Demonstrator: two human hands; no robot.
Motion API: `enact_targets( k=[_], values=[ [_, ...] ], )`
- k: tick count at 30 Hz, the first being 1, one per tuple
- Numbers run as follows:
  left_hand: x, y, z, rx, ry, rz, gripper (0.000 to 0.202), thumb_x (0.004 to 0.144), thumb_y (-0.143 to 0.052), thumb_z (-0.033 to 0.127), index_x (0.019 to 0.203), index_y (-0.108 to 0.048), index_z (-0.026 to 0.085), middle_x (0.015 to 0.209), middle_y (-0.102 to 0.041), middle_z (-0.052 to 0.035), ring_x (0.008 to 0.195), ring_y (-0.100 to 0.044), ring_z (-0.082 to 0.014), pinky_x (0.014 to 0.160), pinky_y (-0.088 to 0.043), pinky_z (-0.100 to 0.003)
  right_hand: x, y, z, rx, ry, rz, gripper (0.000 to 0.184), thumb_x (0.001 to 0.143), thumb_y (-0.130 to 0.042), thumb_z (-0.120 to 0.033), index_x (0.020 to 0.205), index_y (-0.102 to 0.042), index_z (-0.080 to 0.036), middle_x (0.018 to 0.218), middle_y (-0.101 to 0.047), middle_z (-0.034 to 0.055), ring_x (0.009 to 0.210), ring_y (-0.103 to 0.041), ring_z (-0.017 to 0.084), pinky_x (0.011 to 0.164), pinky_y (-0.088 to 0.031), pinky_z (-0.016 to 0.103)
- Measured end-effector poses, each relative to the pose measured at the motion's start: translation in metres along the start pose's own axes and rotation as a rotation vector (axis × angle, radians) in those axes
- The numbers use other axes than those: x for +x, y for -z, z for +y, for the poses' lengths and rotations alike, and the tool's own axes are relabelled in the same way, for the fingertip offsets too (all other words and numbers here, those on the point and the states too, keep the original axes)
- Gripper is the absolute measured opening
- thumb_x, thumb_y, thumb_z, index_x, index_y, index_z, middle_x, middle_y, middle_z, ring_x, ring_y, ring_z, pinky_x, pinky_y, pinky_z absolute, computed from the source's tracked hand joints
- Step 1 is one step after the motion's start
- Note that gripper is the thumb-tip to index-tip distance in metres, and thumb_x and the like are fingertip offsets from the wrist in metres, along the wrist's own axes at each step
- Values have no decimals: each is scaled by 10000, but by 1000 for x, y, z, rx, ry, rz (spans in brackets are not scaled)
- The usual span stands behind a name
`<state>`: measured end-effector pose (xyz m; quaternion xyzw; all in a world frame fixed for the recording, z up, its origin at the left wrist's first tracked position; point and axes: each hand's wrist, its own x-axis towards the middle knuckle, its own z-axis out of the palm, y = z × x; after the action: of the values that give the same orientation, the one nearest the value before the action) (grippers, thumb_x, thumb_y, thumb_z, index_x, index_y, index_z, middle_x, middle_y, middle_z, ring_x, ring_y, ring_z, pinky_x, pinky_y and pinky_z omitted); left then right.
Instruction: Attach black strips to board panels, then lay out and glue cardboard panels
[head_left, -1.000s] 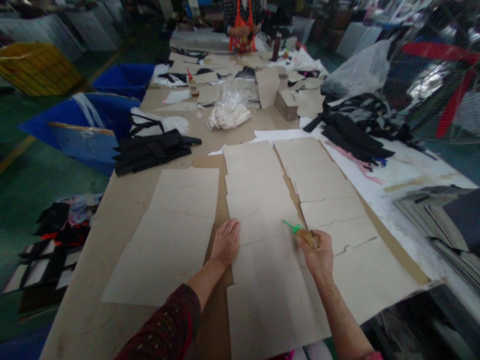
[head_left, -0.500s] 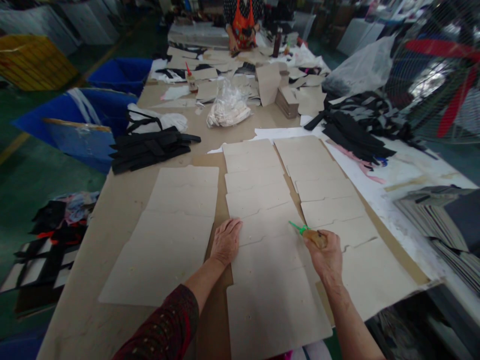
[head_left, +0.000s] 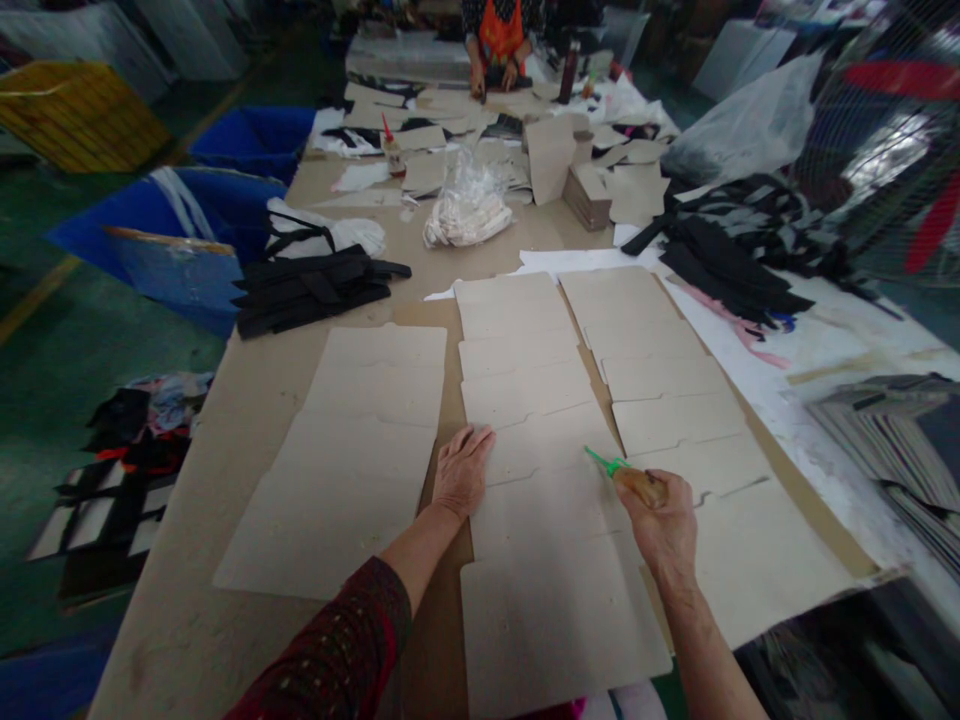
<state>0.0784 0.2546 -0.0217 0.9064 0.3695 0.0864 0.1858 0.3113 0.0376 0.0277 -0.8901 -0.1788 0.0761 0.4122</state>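
Note:
My left hand (head_left: 463, 470) lies flat with its fingers out, over the left edge of the middle column of overlapping grey-beige cardboard sheets (head_left: 540, 525). In my right hand (head_left: 664, 530) is a small glue bottle (head_left: 640, 487) of amber liquid, gripped between thumb and fingers. It is tilted, and its thin green nozzle (head_left: 604, 461) points left, just over or on a sheet near that column's right edge; contact cannot be made out. Similar sheets form a left column (head_left: 330, 510) and a right column (head_left: 765, 550). Small pale spots dot several sheets.
Black fabric strips (head_left: 315, 290) lie at the left, with blue bins (head_left: 217, 215) beyond the table edge. A clear plastic bag (head_left: 469, 205) and a red-tipped bottle (head_left: 392, 150) stand farther back. At right are a fan (head_left: 900, 150) and stacked boards (head_left: 885, 430). A person (head_left: 499, 40) works opposite.
The whole view has shifted slightly, so things sit a little farther right. The green nozzle has moved slightly nearer me over the sheet. My left hand stays at the same edge.

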Motion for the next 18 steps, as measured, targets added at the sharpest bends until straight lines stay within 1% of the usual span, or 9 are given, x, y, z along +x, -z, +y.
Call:
enact_targets(
  k=[2,7,15,17,18],
  values=[
    [2,-1,0,-4,4,-3,496,941,-436,153,1397,-540,318,1492,-539,2,1399,-370,-252,1081,-365,-472,-1,-1,0,11,-14,4,524,643,-764,-556,1006,-608,-213,996,-563,38,889,-568,238,842,-473,418],
    [2,0,0,-11,0,-2,488,948,-432,166,1397,-542,324,1485,-546,0,1401,-370,-250,1084,-365,-473,-4,-5,2,72,-102,-18,563,613,-785,-536,1033,-601,-210,1013,-583,44,884,-582,232,843,-479,409],
    [2,-1,-2,-2,-22,23,499,937,-430,137,1394,-547,301,1487,-547,5,1385,-394,-249,1092,-361,-472,-4,-12,-7,106,-81,15,539,610,-794,-510,1009,-598,-205,990,-591,44,896,-578,230,850,-487,407],
    [2,-2,-3,0,-22,28,495,942,-425,142,1391,-550,308,1481,-552,3,1387,-395,-247,1095,-362,-473,-2,-15,-9,153,-99,33,567,593,-806,-509,1019,-588,-204,973,-594,34,871,-582,219,821,-497,396],
    [2,-2,-3,0,-22,31,491,945,-422,146,1389,-551,312,1479,-554,2,1387,-396,-247,1096,-363,-475,0,-17,-10,206,-129,38,589,589,-810,-513,1034,-577,-207,948,-597,25,836,-584,209,779,-506,381]
  ],
)
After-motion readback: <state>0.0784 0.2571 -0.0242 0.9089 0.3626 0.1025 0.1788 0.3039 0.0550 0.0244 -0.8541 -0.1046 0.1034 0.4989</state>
